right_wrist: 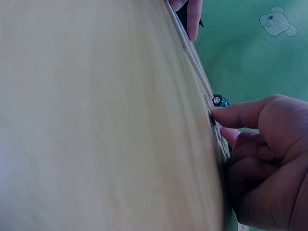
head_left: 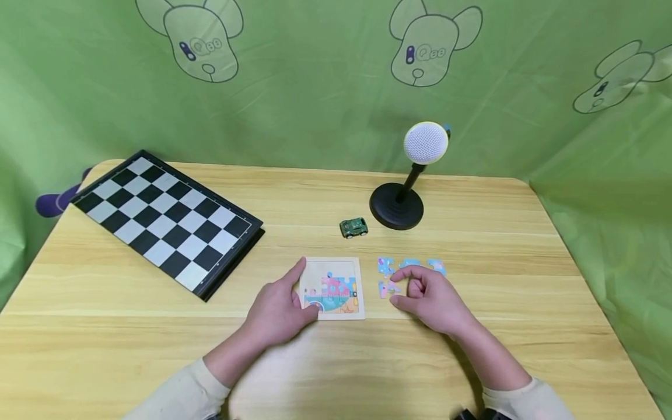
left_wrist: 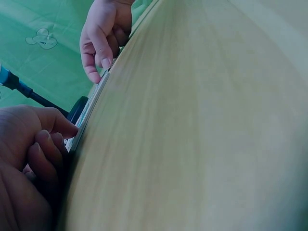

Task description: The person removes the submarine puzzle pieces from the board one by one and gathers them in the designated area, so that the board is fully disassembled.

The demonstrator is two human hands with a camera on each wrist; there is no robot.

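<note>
Jigsaw tray, partly filled, lies on the wooden table, near a green toy car.
Left hand holds its left side, thumb and index finger spread wide; right hand curves thumb and index finger, slightly parted, around 1 loose piece, though whether they pinch it, I cannot tell.

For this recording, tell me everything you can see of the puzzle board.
The puzzle board is a roughly square, shallow tray with a pale rim, apparently wood or card. Fitted pieces in pink, blue, teal and orange cover most of its lower part; the top strip and upper left are bare. It lies flat on the table, nearer the person than the toy car. The left hand holds its left side, forefinger at the upper left corner, thumb across the lower left corner.
</note>
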